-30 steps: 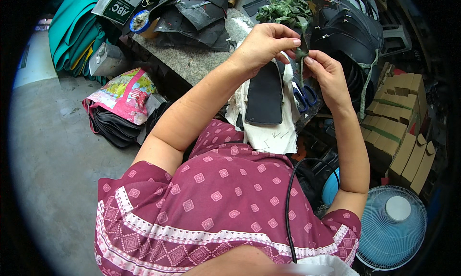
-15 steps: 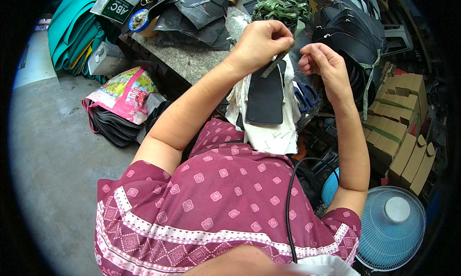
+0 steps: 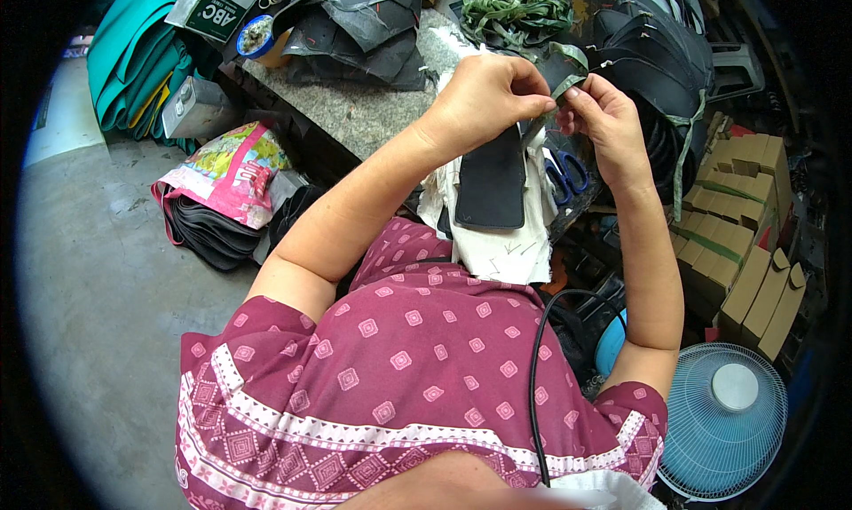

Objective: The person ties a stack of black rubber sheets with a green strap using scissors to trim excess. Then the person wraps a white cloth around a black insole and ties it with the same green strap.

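Observation:
My left hand is closed in a pinch on a green fabric strip over the work table. The thumb and fingers of my right hand pinch the same strip close by, where it loops up between the hands. Below them a black rounded panel lies on white cloth, its upper end partly hidden by my left hand. Blue-handled scissors rest just right of the cloth. A tangled heap of green strips sits beyond my hands.
Black cut pieces are stacked at the far left of the table, beside a small tub. Black curved pieces pile up at right. Cardboard boxes and a fan stand at my right. A black cable crosses my front.
My hands have come closer together, and my right hand now grips the green strip too. The strip's end has lifted off the black panel and loops upward between the hands.

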The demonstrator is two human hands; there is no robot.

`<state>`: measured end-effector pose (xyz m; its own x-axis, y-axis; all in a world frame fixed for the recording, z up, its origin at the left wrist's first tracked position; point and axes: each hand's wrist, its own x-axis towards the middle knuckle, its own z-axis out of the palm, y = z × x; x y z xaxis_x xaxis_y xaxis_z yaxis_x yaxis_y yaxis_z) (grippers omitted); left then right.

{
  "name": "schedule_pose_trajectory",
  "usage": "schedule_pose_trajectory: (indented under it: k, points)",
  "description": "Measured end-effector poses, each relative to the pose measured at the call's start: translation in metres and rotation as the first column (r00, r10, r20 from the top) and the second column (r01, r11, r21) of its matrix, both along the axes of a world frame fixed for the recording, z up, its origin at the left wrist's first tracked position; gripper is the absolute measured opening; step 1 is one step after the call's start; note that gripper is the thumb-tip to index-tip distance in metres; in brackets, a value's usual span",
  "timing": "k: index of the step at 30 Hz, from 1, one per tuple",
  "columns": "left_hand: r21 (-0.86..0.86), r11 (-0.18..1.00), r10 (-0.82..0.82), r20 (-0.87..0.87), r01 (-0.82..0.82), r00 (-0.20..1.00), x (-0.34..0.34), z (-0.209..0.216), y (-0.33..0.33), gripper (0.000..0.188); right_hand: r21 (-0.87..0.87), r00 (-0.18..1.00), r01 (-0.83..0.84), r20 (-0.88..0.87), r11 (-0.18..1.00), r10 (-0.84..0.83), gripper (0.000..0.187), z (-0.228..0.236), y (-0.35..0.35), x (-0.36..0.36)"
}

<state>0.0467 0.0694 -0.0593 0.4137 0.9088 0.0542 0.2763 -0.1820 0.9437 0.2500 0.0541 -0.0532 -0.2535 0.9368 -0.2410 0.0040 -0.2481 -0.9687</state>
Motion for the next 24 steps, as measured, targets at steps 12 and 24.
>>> schedule_pose_trajectory:
  k: [12, 24]
  points:
    - [0.035, 0.999, 0.032, -0.069, -0.029, 0.997, -0.001, -0.002, -0.002, 0.023, 0.045, 0.997, 0.055, -0.052, 0.997, -0.053, 0.012, 0.001, -0.007, -0.009]
    - [0.090, 0.996, 0.024, -0.029, -0.021, 0.999, 0.001, -0.003, -0.008, 0.022, 0.071, 0.998, -0.058, 0.031, 0.996, 0.056, 0.014, -0.002, -0.006, -0.002]
